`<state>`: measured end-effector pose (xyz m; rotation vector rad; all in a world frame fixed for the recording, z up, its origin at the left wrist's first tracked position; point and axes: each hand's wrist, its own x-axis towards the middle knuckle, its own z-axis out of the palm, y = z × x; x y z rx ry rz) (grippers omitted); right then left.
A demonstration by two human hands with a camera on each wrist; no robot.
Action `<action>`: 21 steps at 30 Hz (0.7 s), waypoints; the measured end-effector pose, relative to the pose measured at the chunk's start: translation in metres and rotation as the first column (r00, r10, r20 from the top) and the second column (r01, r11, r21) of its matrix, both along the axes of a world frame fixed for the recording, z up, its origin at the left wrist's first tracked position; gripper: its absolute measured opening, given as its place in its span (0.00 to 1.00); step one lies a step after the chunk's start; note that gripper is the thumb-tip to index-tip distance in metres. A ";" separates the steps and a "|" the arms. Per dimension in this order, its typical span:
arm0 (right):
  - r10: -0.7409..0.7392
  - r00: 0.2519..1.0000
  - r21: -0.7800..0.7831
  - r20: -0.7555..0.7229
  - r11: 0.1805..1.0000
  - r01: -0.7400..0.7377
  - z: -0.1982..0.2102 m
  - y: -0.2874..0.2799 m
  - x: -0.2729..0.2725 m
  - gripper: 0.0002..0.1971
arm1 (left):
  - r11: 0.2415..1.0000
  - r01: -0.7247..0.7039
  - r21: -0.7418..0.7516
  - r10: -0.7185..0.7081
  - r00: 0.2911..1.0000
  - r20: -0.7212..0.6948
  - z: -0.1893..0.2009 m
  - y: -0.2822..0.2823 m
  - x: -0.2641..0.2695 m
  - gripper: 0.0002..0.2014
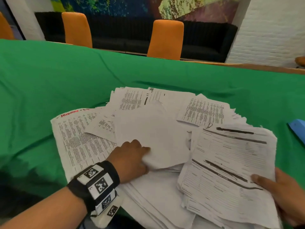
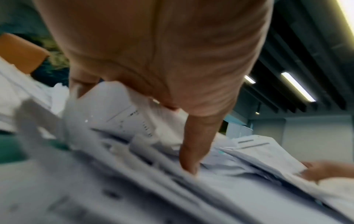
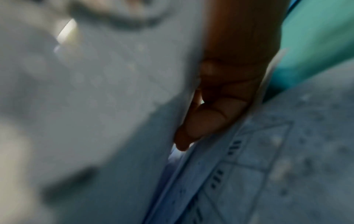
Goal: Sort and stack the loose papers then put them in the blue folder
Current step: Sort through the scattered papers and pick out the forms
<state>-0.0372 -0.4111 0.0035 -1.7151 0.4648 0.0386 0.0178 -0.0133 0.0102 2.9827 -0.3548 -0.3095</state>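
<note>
The loose papers (image 1: 153, 129) lie in a wide, messy heap on the near half of the table, fanned from left to right, sheets overlapping at all angles. Your left hand (image 1: 130, 161) sits in the middle of the heap with fingers curled over the near edge of a blank sheet (image 1: 158, 139), pinching it; in the left wrist view one finger (image 2: 193, 151) points straight down onto the papers below while the sheet runs up under your palm. Your right hand (image 1: 283, 194) holds a bundle of forms (image 1: 231, 169) at the right near corner of the heap: thumb (image 1: 262, 180) on top, and the right wrist view shows the fingers (image 3: 206, 121) curled beneath it, though that view is blurred. The bundle lies tilted over the rest of the heap. The blue folder (image 1: 297, 129) lies at the right edge of the scene, apart from the papers, only partly in view.

A green cloth (image 1: 66, 76) covers the table. Beyond its far edge stand orange chairs (image 1: 166, 38) and, behind them, a black sofa (image 1: 206, 42).
</note>
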 end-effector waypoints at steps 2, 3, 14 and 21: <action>-0.023 1.000 0.046 -0.013 0.999 0.023 -0.006 -0.002 -0.002 0.37 | 0.995 0.023 -0.101 -0.015 0.997 0.080 0.003 0.002 -0.009 0.16; -0.030 0.999 0.059 -0.024 0.998 0.031 -0.005 -0.002 -0.002 0.28 | 0.983 0.024 -0.183 -0.003 0.994 0.111 0.008 0.005 -0.012 0.08; -0.053 0.997 0.098 -0.057 0.993 0.058 -0.005 -0.004 -0.004 0.20 | -0.454 -0.478 -0.752 -0.149 0.873 -0.465 0.066 0.057 0.005 0.27; -0.052 0.999 0.140 0.002 0.989 0.051 -0.005 0.001 -0.006 0.24 | -0.542 -0.475 -0.693 -0.326 0.879 -0.348 0.049 0.055 -0.005 0.24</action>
